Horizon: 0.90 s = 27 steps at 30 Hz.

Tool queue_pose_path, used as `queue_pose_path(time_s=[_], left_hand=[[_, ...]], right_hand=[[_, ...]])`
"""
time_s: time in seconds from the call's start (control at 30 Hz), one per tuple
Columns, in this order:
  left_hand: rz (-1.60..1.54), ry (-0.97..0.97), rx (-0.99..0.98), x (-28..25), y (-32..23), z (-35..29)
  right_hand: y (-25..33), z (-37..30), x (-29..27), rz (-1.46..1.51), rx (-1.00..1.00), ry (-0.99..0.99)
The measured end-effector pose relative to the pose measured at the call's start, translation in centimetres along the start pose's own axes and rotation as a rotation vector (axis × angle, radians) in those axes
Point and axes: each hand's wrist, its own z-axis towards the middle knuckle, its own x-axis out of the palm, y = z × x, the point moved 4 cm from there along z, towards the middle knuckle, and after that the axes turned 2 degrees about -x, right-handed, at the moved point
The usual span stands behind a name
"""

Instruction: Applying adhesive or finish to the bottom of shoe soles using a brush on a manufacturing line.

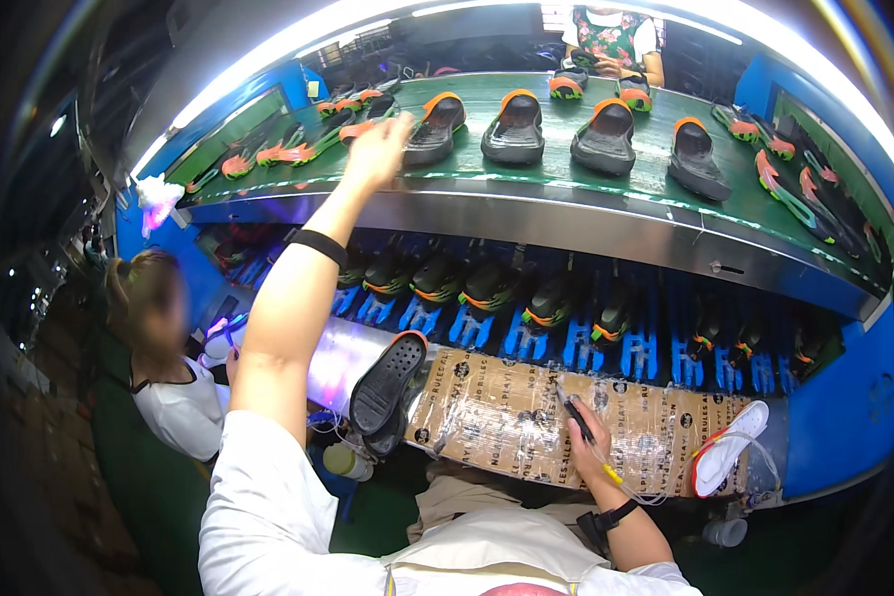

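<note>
My left arm reaches far across to the green conveyor belt (556,182). My left hand (375,157) is at the left side of a black clog-shaped shoe piece (433,134) with an orange rim; whether its fingers grip the piece is unclear. Over the bench, my right hand (588,437) is closed around a slim black pen-like tool (577,419), tip pointing away from me. A yellow-ended clear tube runs near this hand. To its left, a black perforated shoe piece (387,382) leans on the bench edge, with another dark piece partly hidden beneath it.
More black pieces (514,129) and orange-green strips (787,194) lie on the belt. Below, several dark shoes (551,298) sit on blue racks. Printed brown cardboard (487,417) covers the bench, with a white sole (730,452) at right. One person works at left, another across the belt.
</note>
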Motion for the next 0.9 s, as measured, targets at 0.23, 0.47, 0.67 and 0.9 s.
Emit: queue_pose_path(time_s=[0.23,0.47,0.67,0.9], left_hand=[[1.04,-0.032,0.118,-0.7,7.5,5.1],[0.952,0.074,0.212,-2.4,9.0,5.8],[0.216,0.016,0.216,-6.9,5.4,1.8],[0.235,0.121,-0.23,-9.4,10.8,-0.4]], right_hand=[[0.4,0.3,-0.1,-0.028,-0.088,-0.045],[0.3,1.0,0.1,0.005,-0.078,-0.033],[0.0,0.7,0.1,0.008,-0.124,-0.063],[0.1,0.1,0.3,-0.01,-0.141,-0.035]])
